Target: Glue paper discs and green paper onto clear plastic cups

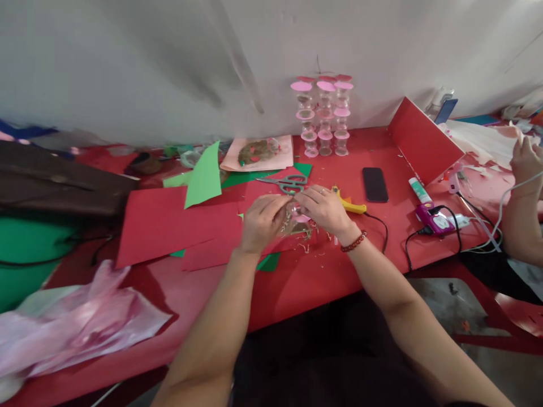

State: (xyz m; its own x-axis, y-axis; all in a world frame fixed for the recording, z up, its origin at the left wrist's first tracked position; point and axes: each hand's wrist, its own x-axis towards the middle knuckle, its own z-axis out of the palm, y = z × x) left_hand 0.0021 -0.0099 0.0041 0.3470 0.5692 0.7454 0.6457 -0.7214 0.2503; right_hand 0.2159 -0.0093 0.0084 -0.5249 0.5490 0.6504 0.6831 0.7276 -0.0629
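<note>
Left hand: the left hand (259, 221) has its fingers bent and drawn close together beside a small clear-and-pink piece (300, 217); whether they clamp it cannot be told.
Right hand: the right hand (326, 210) curves over the piece from the other side, fingers close together; its grip is hidden.
Piece: on the red tabletop (297, 291) or just above it, between the hands, probably so that both can steady it.
Tools: gray-handled scissors (292, 182) lie just beyond the hands, and a yellow glue gun (354, 207) just beside the right hand, presumably for easy reach.
Stacks: three columns of clear cups with pink discs (324, 116) stand upright near the wall, seemingly out of the way.
Power: a purple power strip (441, 221) holds plugs near the table's edge, perhaps to suit the cords.
Writing: marks on the white-and-green tube (419, 191) are too small to read; the phone (375, 185) shows a dark screen; no brand is legible.
</note>
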